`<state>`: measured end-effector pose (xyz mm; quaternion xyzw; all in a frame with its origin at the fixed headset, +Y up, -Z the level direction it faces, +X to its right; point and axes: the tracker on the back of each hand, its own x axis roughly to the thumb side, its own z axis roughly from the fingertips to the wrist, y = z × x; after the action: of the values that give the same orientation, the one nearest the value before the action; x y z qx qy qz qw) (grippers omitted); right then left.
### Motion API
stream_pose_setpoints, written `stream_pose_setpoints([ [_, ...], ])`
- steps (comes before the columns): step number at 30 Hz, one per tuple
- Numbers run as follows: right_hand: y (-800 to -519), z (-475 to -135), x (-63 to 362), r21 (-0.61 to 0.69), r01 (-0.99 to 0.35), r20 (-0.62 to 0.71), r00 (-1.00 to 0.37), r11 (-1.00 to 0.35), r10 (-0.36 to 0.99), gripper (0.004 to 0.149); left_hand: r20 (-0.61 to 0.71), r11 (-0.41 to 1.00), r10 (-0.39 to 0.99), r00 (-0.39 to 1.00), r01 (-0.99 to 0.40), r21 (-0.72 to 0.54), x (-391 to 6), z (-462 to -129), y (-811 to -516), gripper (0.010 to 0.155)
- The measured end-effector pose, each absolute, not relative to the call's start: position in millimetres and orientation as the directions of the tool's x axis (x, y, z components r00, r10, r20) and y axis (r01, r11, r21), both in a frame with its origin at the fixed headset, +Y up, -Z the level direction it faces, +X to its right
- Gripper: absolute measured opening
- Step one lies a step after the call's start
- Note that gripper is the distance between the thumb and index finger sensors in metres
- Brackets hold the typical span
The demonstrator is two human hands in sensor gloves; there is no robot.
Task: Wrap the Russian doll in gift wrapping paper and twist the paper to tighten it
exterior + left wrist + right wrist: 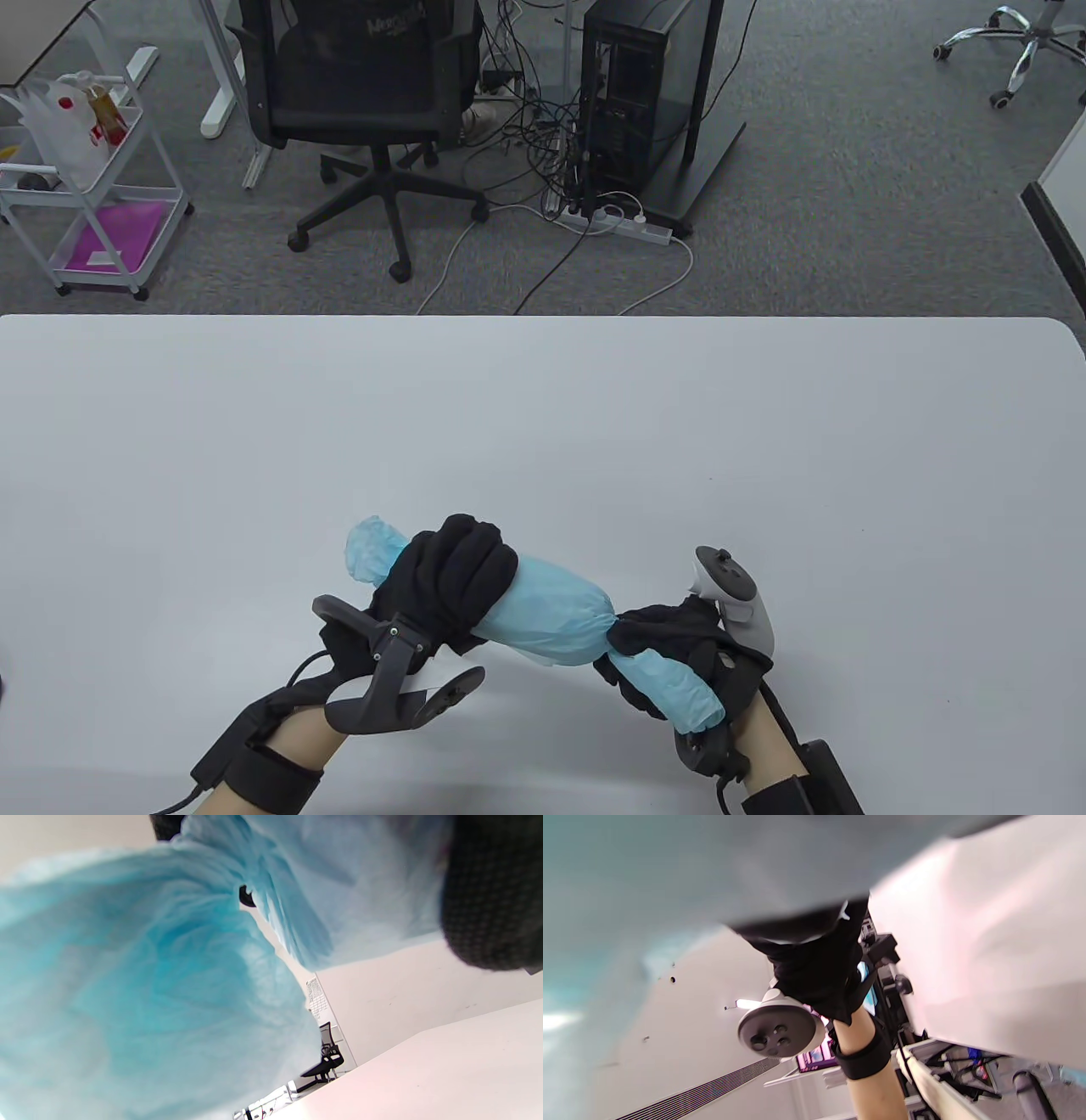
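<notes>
A light blue paper bundle (551, 615) is held just above the white table (543, 424) near its front edge; the doll inside is fully hidden by the paper. My left hand (454, 577) grips the bundle around its left part, and a crumpled paper end (369, 550) sticks out beyond the fingers. My right hand (666, 649) grips the twisted neck at the bundle's right, with the loose paper tail (679, 692) running back through the palm. In the left wrist view blurred blue paper (140, 984) fills most of the frame. The right wrist view shows the left hand (814, 980) under blurred paper.
Beyond the table's far edge stand an office chair (365, 93), a computer tower (632, 102) with cables, and a white cart (85, 195) at the far left. The wide tabletop stretches behind and beside both hands.
</notes>
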<state>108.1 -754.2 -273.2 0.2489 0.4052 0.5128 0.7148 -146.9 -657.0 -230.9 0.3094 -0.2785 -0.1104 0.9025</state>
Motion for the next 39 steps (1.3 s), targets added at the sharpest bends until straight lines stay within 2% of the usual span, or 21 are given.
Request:
stream_pose_setpoints([
  [10, -760.8, -262.3, 96.5, 0.768, -0.427, -0.424, 0.222, 0.478, 0.878, 0.051, 0.407, 0.715, -0.421, 0.81, 0.021, 0.699, -147.5, -225.6, -658.7, 0.112],
  [13, -758.6, -263.5, 102.9, 0.761, -0.483, -0.4, 0.178, 0.434, 0.899, 0.052, 0.4, 0.721, -0.418, 0.815, 0.03, 0.693, -147.3, -225.7, -659.5, 0.112],
  [14, -755.9, -264.1, 106.4, 0.762, -0.506, -0.381, 0.153, 0.403, 0.912, 0.054, 0.395, 0.724, -0.417, 0.818, 0.037, 0.689, -147.4, -226.7, -659.2, 0.112],
  [16, -744.5, -266.4, 118.5, 0.732, -0.633, -0.278, 0.06, 0.252, 0.959, 0.059, 0.39, 0.75, -0.393, 0.833, 0.045, 0.66, -147.9, -229.7, -658.9, 0.112],
  [19, -720.3, -265.4, 142.3, 0.596, -0.8, -0.067, -0.131, -0.065, 0.989, 0.065, 0.382, 0.77, -0.379, 0.843, 0.058, 0.636, -148.0, -233.7, -658.3, 0.112],
  [24, -689.4, -247.9, 162.5, 0.432, -0.883, 0.118, -0.144, -0.182, 0.982, 0.076, 0.372, 0.788, -0.365, 0.853, 0.071, 0.611, -145.1, -238.8, -660.2, 0.112],
  [26, -678.1, -235.4, 164.8, 0.349, -0.888, 0.268, -0.211, -0.299, 0.94, 0.076, 0.355, 0.804, -0.361, 0.862, 0.096, 0.586, -143.6, -243.2, -661.1, 0.112],
  [27, -670.9, -225.5, 164.3, 0.271, -0.877, 0.337, -0.299, -0.396, 0.893, 0.076, 0.351, 0.811, -0.351, 0.868, 0.095, 0.577, -143.0, -247.0, -661.3, 0.112],
  [28, -666.8, -218.8, 162.6, 0.214, -0.856, 0.383, -0.37, -0.471, 0.846, 0.074, 0.343, 0.821, -0.341, 0.875, 0.1, 0.562, -143.0, -248.9, -661.4, 0.112],
  [29, -661.4, -207.7, 158.2, 0.101, -0.779, 0.465, -0.513, -0.619, 0.721, 0.074, 0.338, 0.832, -0.317, 0.886, 0.09, 0.547, -143.7, -252.3, -661.1, 0.112],
  [30, -658.6, -198.6, 152.9, 0.016, -0.701, 0.521, -0.603, -0.713, 0.604, 0.074, 0.336, 0.847, -0.289, 0.896, 0.075, 0.527, -144.0, -255.0, -660.2, 0.112],
  [32, -658.2, -184.3, 140.4, -0.155, -0.521, 0.537, -0.758, -0.839, 0.371, 0.075, 0.333, 0.866, -0.239, 0.912, 0.045, 0.497, -145.0, -258.4, -658.1, 0.111],
  [34, -661.9, -175.1, 126.6, -0.273, -0.301, 0.496, -0.858, -0.914, 0.135, 0.081, 0.333, 0.878, -0.209, 0.919, 0.027, 0.477, -144.7, -260.4, -655.1, 0.112],
  [37, -668.6, -173.1, 109.3, -0.437, 0.056, 0.31, -0.928, -0.898, -0.209, 0.094, 0.35, 0.89, -0.181, 0.919, 0.001, 0.456, -143.2, -259.0, -650.4, 0.111],
  [39, -670.4, -180.4, 104.9, -0.446, 0.179, 0.221, -0.927, -0.877, -0.302, 0.097, 0.379, 0.9, -0.147, 0.914, -0.035, 0.434, -143.2, -256.4, -647.9, 0.111],
])
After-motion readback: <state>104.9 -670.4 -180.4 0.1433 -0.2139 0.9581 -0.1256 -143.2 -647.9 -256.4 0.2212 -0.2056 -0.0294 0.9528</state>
